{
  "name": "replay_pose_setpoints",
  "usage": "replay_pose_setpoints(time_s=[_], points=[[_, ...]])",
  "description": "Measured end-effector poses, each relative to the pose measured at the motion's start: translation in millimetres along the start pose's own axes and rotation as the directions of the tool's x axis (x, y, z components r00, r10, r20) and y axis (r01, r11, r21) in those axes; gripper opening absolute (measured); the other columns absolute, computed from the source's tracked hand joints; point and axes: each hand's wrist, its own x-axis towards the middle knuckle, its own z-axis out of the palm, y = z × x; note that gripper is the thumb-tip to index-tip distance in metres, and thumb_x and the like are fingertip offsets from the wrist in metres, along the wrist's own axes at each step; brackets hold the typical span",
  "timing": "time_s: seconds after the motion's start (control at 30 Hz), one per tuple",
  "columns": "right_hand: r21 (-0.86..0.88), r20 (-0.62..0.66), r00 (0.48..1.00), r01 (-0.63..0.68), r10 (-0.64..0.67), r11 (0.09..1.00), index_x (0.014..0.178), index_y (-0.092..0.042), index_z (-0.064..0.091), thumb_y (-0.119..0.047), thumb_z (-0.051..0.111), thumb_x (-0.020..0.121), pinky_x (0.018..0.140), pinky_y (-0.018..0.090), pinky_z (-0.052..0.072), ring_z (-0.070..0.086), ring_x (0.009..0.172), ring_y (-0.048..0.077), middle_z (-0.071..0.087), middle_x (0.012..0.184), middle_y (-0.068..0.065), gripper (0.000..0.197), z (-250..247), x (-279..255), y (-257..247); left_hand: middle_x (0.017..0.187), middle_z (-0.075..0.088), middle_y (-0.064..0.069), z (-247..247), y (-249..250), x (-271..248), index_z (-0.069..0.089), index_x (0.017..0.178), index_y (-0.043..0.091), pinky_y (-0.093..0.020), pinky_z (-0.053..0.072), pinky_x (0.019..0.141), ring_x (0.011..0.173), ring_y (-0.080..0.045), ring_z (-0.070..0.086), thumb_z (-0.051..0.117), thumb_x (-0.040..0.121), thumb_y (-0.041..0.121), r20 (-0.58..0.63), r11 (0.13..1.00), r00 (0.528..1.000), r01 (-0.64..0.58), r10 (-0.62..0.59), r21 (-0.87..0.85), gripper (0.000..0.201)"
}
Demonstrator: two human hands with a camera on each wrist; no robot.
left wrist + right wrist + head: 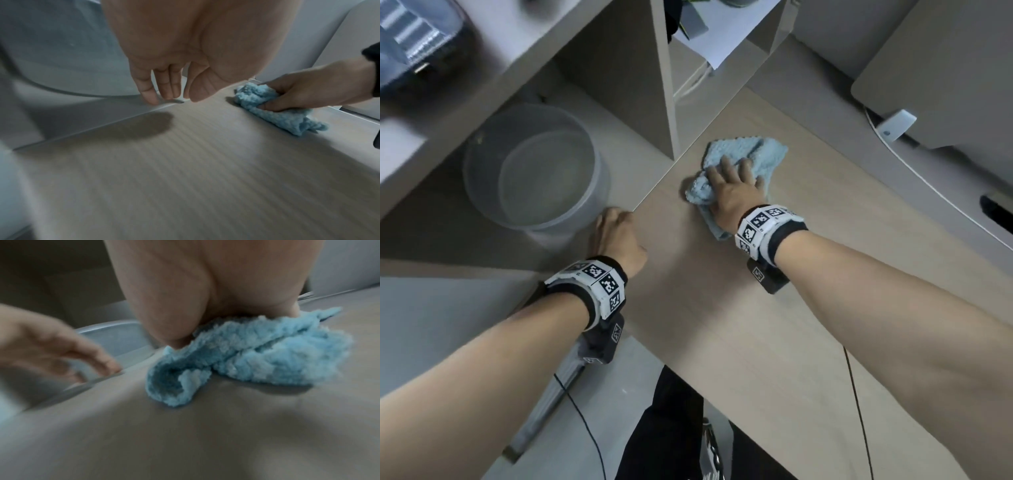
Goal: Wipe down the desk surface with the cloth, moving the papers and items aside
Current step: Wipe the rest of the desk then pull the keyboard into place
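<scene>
Wood-grain desk (774, 325): right hand (732, 192) presses the blue cloth (760, 154) near the far left edge, thumb pinching it. Left hand (616, 236) at that edge, fingers relaxed, empty.

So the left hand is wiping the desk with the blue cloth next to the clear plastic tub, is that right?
Not quite: the right hand holds the blue cloth on the desk, as the head view shows. The left hand holds nothing, at the desk's edge by the clear plastic tub.
</scene>
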Motion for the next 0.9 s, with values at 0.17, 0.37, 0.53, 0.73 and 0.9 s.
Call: replay_pose_setpoints(time_s=[0.17, 0.37, 0.53, 0.73, 0.9], points=[[-0.119, 0.081, 0.941, 0.336, -0.328, 0.934, 0.157, -0.031, 0.006, -0.049, 0.049, 0.096, 0.116, 0.065, -0.001, -0.014, 0.15, 0.031, -0.008, 0.165, -0.004, 0.077, 51.8, -47.4, -41.3, 0.143, 0.042, -0.014, 10.9, -15.8, -27.4, 0.051, 0.133, 0.003, -0.035, 0.029, 0.113, 0.134, -0.031, 0.035, 0.058, 0.079, 0.003, 0.033, 0.998, 0.998, 0.06, -0.061, 0.02, 0.055], [-0.044, -0.028, 0.983, 0.179, -0.181, 0.983, 0.156, -0.032, 0.013, -0.046, 0.048, 0.094, 0.117, 0.063, 0.01, -0.003, 0.152, 0.031, 0.002, 0.166, -0.003, 0.072, 52.6, -75.7, 56.6, 0.145, 0.043, -0.009, 29.7, -34.4, -60.7, 0.054, 0.133, 0.006, -0.038, 0.033, 0.113, 0.134, -0.027, 0.039, 0.052, 0.077, 0.0, -0.063, 0.986, 0.99, 0.117, -0.125, -0.116, 0.056], [0.085, -0.055, 0.98, -0.187, 0.192, 0.979, 0.154, -0.031, 0.013, -0.047, 0.048, 0.095, 0.113, 0.067, 0.016, -0.001, 0.15, 0.036, 0.0, 0.166, 0.0, 0.071, 33.8, -84.7, 131.5, 0.147, 0.038, -0.003, 41.6, -49.9, -86.9, 0.052, 0.134, 0.009, -0.041, 0.035, 0.112, 0.138, -0.025, 0.033, 0.052, 0.077, 0.002, -0.029, 0.979, 0.986, 0.158, -0.163, -0.128, 0.057], [0.14, -0.02, 0.954, -0.293, 0.298, 0.946, 0.156, -0.025, 0.006, -0.056, 0.051, 0.091, 0.11, 0.072, 0.013, -0.008, 0.149, 0.04, -0.007, 0.165, 0.004, 0.085, 41.8, -80.1, 67.0, 0.154, 0.034, 0.006, 41.9, -80.1, -97.3, 0.047, 0.141, 0.019, -0.038, 0.031, 0.114, 0.141, -0.02, 0.03, 0.048, 0.074, 0.001, -0.013, 0.997, 1.0, -0.008, 0.007, -0.082, 0.069], [0.033, 0.055, 0.998, 0.042, -0.044, 0.999, 0.156, -0.026, 0.005, -0.047, 0.05, 0.094, 0.109, 0.075, 0.003, -0.013, 0.149, 0.037, -0.01, 0.165, 0.004, 0.08, 71.6, -95.1, -68.1, 0.15, 0.037, -0.006, 39.4, -109.8, -94.9, 0.048, 0.138, 0.005, -0.035, 0.033, 0.112, 0.136, -0.03, 0.033, 0.045, 0.073, -0.007, -0.04, 0.994, 0.998, -0.055, 0.051, -0.099, 0.066]])
